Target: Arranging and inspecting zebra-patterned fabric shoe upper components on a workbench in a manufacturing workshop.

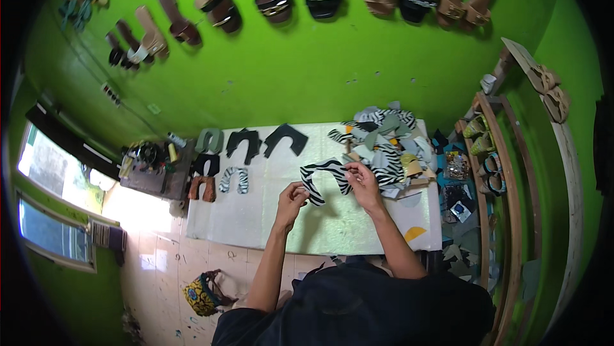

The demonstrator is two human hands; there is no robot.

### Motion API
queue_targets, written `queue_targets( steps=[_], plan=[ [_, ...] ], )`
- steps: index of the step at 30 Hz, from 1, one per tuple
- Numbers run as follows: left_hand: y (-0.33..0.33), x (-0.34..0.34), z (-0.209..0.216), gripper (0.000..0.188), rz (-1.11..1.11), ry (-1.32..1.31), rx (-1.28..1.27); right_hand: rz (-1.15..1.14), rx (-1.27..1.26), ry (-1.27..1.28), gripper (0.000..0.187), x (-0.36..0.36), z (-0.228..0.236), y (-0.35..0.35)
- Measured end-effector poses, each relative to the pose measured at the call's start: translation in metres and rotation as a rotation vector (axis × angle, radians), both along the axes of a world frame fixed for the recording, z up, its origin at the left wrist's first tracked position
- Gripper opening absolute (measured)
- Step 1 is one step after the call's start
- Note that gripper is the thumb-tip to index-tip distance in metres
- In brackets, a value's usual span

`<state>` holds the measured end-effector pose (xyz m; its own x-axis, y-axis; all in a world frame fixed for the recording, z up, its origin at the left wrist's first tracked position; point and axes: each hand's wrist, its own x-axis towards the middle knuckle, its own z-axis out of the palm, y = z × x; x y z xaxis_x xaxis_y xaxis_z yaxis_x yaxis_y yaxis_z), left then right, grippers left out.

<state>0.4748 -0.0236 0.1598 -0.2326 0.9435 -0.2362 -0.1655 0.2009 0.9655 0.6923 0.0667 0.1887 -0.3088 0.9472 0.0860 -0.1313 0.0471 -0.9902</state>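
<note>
Between my two hands a zebra-striped, U-shaped shoe upper piece [327, 165] is held up above the white table [256, 221]. My left hand [292, 205] is closed on its left leg, near the lower end. On the other side my right hand [362, 186] pinches the upper right part, fingers bent round the edge. A heap of scraps [384, 141], some zebra-striped, others grey and green, lies just beyond my right hand. Farther left on the table are similar U-shaped pieces: black ones [286, 139], a green one [210, 141], a brown one [202, 188] and a pale striped one [234, 180].
A yellow scrap [415, 233] lies near the table's front right. To the right stands a wooden rack [489, 192] with sandals. A small cluttered side table [153, 176] adjoins on the left. Slippers [275, 0] hang along the green wall. A patterned bag [203, 293] sits on the floor.
</note>
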Motion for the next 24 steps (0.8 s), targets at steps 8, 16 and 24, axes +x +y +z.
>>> queue_targets(
  steps=[8,16,24],
  plan=[
    [-0.129,-0.112,-0.025,0.032,0.221,-0.001,0.021,0.191,0.043,-0.34,0.031,-0.111,-0.019,-0.088],
    [-0.212,-0.188,-0.031,0.029,0.394,0.177,0.104,0.353,0.206,-0.465,0.03,-0.204,-0.035,-0.152],
    [-0.23,-0.251,-0.035,0.027,0.351,0.346,0.033,0.443,0.244,-0.479,0.04,-0.261,-0.043,-0.162]
  ],
)
